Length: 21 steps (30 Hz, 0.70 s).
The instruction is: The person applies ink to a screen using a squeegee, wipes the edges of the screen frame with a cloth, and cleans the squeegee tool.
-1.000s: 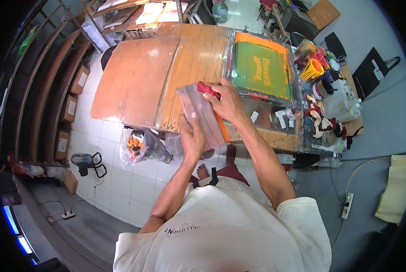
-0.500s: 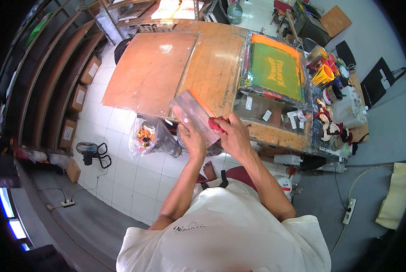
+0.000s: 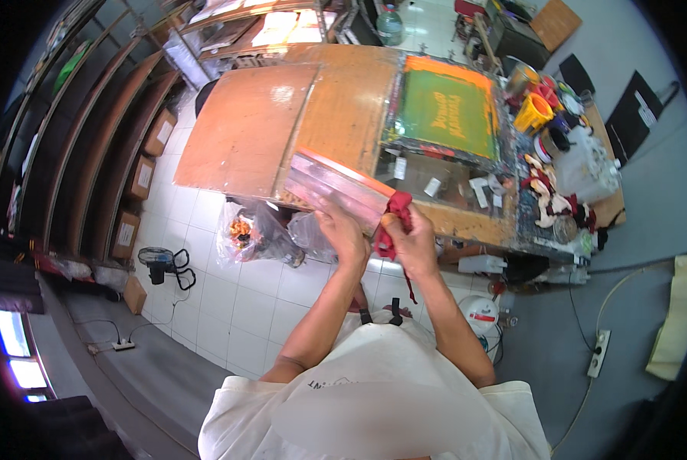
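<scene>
Okay, head view: I've got the left hand [image 3: 345, 234] gripping the orange-edged bar [image 3: 339, 188], underside fingers hidden; right hand [image 3: 414, 241] clutching red cloth [image 3: 399, 205] at the bar's end, contact unclear. Wooden table [image 3: 347, 100] beyond both hands, tiled floor [image 3: 236, 314] below.

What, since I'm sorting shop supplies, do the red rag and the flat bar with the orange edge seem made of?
Red rag: probably matte cloth; it bunches and dangles softly. Flat bar: likely smooth metal, given its pale, streaky sheen. Its orange edge: perhaps rubber; too blurred to tell.

Left fingers [image 3: 335, 215] — orange-edged squeegee [image 3: 337, 184]; right fingers [image 3: 391, 223] — red cloth [image 3: 399, 202]
</scene>
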### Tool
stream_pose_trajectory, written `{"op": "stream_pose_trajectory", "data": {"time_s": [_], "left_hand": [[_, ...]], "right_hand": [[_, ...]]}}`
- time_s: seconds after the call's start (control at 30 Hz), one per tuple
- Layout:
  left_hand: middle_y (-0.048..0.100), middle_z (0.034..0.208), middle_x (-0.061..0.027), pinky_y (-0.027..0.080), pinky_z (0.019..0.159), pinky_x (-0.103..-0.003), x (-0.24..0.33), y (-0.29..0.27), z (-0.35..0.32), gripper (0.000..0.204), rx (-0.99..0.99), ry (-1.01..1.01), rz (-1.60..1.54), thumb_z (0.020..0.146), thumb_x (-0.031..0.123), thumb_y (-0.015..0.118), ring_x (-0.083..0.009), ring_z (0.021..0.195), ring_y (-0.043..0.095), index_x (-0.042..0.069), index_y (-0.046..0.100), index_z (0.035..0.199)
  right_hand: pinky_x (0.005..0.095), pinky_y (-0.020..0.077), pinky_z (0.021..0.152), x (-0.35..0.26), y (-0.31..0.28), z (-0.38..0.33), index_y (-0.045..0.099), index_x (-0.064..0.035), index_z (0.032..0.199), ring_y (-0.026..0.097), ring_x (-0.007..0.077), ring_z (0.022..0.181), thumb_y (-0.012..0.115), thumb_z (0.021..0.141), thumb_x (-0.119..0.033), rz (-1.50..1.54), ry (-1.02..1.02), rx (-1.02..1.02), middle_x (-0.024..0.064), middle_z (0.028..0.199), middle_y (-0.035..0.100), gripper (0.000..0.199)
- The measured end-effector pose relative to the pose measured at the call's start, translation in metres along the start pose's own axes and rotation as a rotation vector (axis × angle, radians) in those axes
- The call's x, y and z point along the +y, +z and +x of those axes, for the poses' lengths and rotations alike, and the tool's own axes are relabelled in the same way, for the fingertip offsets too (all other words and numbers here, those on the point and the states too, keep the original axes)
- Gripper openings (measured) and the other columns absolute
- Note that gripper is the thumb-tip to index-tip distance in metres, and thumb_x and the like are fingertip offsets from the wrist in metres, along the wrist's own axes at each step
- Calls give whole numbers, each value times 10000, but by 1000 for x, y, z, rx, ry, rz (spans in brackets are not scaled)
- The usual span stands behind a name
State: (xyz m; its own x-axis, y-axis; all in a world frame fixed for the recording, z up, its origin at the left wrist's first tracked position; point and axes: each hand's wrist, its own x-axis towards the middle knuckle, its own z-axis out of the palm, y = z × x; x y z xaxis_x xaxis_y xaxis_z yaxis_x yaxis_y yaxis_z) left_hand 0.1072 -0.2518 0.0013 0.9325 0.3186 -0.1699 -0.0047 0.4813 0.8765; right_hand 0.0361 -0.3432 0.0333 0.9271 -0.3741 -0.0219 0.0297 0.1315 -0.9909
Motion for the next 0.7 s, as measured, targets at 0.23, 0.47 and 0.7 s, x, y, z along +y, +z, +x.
{"op": "stream_pose_trajectory", "data": {"time_s": [0.23, 0.47, 0.7], "left_hand": [[553, 1265, -92, 461, 929, -311, -6, 5, -81, 382, -316, -90, -157, 1033, 238, 564, -141, 1097, 546, 33, 447, 1333], [506, 1370, -114, 431, 1062, -390, -13, 5, -106, 463, -411, -219, -310, 1017, 222, 580, -228, 1255, 517, 38, 390, 1398], [487, 1373, -127, 407, 1066, -367, -28, 9, -138, 477, -464, -6, -73, 1021, 186, 575, -203, 1246, 499, 14, 347, 1403]], "right_hand": [[263, 412, 598, 0, -72, -32, 636, -13, 928, 480, 68, 652, 697, 934, -163, -337, -128, 217, -17, 714, 590, 162], [312, 484, 681, 3, -120, -80, 615, -8, 990, 605, 151, 716, 623, 989, -227, -469, -26, 252, 48, 785, 654, 220], [399, 521, 665, -30, -138, -75, 442, -35, 1233, 676, 273, 769, 570, 1004, -304, -324, -321, 325, 171, 929, 646, 376]]}}
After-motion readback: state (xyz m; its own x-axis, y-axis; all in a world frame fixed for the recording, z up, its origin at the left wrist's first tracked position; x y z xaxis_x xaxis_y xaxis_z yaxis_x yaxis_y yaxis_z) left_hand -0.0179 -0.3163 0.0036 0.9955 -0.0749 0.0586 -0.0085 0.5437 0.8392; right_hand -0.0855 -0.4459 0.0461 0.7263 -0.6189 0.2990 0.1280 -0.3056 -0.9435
